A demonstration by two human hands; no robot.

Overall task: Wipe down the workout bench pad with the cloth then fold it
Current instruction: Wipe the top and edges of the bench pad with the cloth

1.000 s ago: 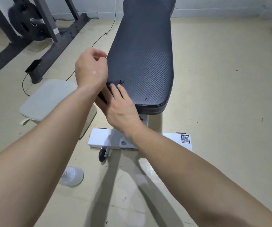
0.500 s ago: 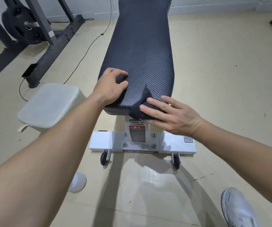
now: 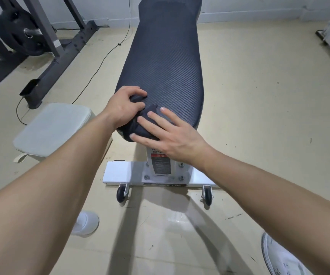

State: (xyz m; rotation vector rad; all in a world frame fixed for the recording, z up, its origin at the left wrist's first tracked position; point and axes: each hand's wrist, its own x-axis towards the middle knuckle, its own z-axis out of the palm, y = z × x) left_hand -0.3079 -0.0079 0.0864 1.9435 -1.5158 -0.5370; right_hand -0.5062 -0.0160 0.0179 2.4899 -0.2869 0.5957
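The long dark carbon-pattern bench pad (image 3: 168, 62) runs away from me on a white wheeled base (image 3: 124, 173). A dark cloth (image 3: 138, 126), nearly the same colour as the pad, lies bunched on the pad's near left corner. My left hand (image 3: 124, 106) grips a fold of the cloth at its far edge with curled fingers. My right hand (image 3: 170, 133) lies flat with spread fingers, pressing the cloth's near part against the pad's end. Much of the cloth is hidden under both hands.
A pale grey cushioned stool (image 3: 55, 130) stands left of the bench. A dark rack frame (image 3: 60, 50) with a weight plate (image 3: 19, 34) sits at the far left, a black cable (image 3: 104, 56) trailing over the floor. My white shoes (image 3: 86, 223) show below.
My right hand has slid left and up onto the pad's corner, closer to my left hand. The cloth is bunched tighter between them. The view moved nearer the bench.
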